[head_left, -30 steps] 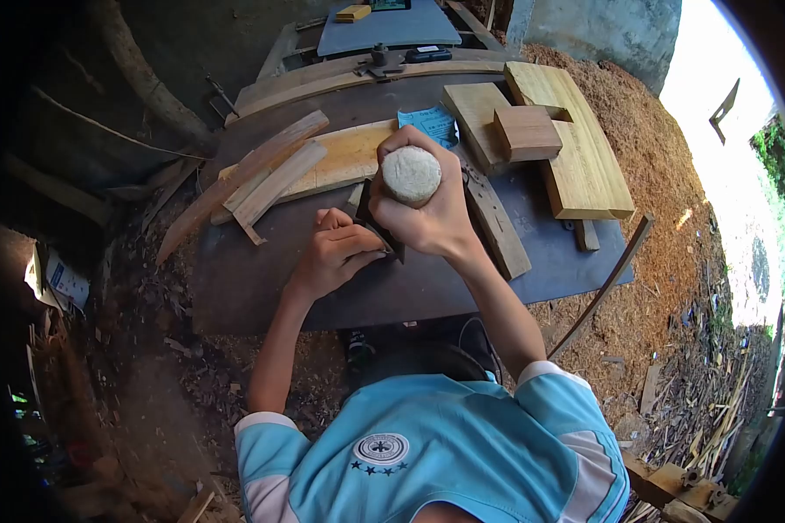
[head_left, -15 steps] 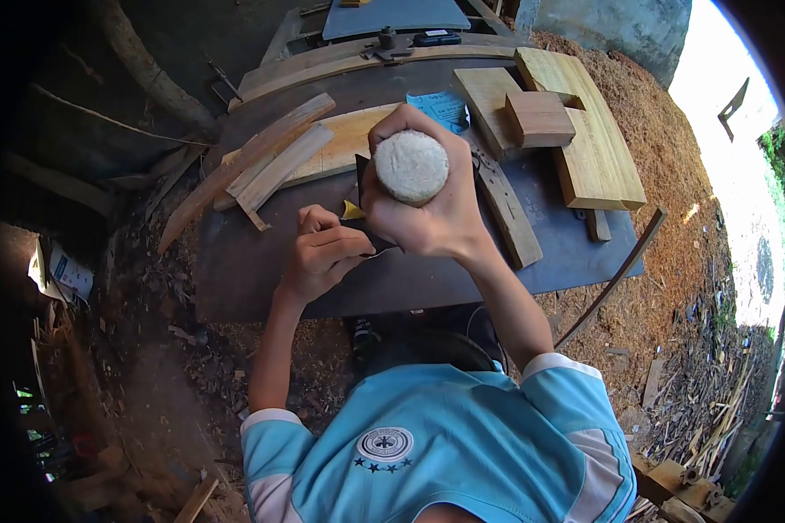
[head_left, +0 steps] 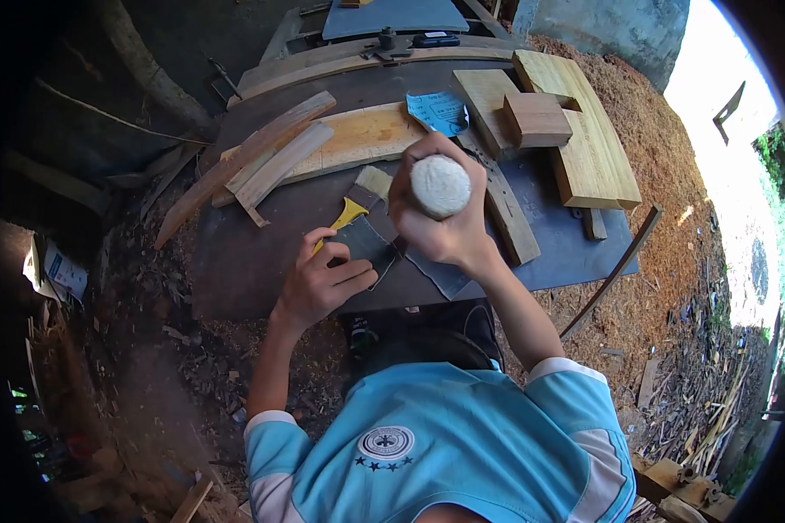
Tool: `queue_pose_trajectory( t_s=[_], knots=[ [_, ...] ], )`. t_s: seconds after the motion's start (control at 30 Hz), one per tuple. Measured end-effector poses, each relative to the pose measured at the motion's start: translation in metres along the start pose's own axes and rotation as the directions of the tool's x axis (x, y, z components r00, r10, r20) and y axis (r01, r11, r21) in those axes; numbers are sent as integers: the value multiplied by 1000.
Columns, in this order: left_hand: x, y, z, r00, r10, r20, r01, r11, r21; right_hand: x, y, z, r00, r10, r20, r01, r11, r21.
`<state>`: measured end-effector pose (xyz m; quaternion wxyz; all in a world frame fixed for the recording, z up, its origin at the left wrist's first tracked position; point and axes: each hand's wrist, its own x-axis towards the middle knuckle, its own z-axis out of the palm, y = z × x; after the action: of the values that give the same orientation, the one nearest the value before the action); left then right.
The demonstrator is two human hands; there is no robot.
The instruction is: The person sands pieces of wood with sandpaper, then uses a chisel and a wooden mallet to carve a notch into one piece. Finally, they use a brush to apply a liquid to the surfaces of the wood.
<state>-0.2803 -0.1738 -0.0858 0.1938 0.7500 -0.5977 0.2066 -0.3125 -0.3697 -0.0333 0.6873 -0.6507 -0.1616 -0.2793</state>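
My right hand point(head_left: 445, 222) is wrapped round an upright cylinder with a rough whitish round end point(head_left: 441, 186) facing me; its lower part is hidden by my fingers. My left hand point(head_left: 318, 283) has its fingers curled at the edge of a dark sheet point(head_left: 368, 247) that looks like sandpaper. Just beyond these fingers is a paintbrush point(head_left: 351, 212) with a yellow handle and pale bristles, lying on the dark tabletop point(head_left: 244, 279). A second dark piece of sheet point(head_left: 440, 275) shows below my right hand, near the table's front edge.
Thin wood strips point(head_left: 279, 161) and a long pale board point(head_left: 358, 135) lie at the left and back. A blue printed sheet point(head_left: 436, 112) rests behind my right hand. Thick boards point(head_left: 597, 166) with a wooden block point(head_left: 536, 119) sit at the right. Sawdust point(head_left: 663, 131) covers the ground beyond.
My hands have moved apart: the right hand went right and down with the cylinder, and the left shifted slightly down. The brush and the dark sheet pieces now show between them.
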Motion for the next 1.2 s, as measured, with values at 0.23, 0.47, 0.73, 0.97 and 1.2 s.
queue_pose_trajectory(
  t_s=[0.23, 0.47, 0.73, 0.97, 1.2],
  knots=[
    [33, -18, -16, 992, 76, 103, -78, 997, 11, -6, -1, -7, 991, -120, -50, 116, 989, -87],
    [40, -79, -59, 994, -107, 25, 110, 959, -263, -15, -1, -5, 970, 25, -240, -32, 999, -23],
    [26, -93, -46, 542, -768, -342, 252, 536, -806, -19, -6, -4, 979, -88, -185, 68, 991, -111],
    [13, -84, -83, 540, -841, 35, 586, 346, -733, -8, -3, -3, 983, -6, -181, -8, 997, -72],
    [0, -62, 0, 787, -572, -232, 608, 784, 125, -3, -28, -36, 919, -92, -385, 211, 937, 280]
  ],
)
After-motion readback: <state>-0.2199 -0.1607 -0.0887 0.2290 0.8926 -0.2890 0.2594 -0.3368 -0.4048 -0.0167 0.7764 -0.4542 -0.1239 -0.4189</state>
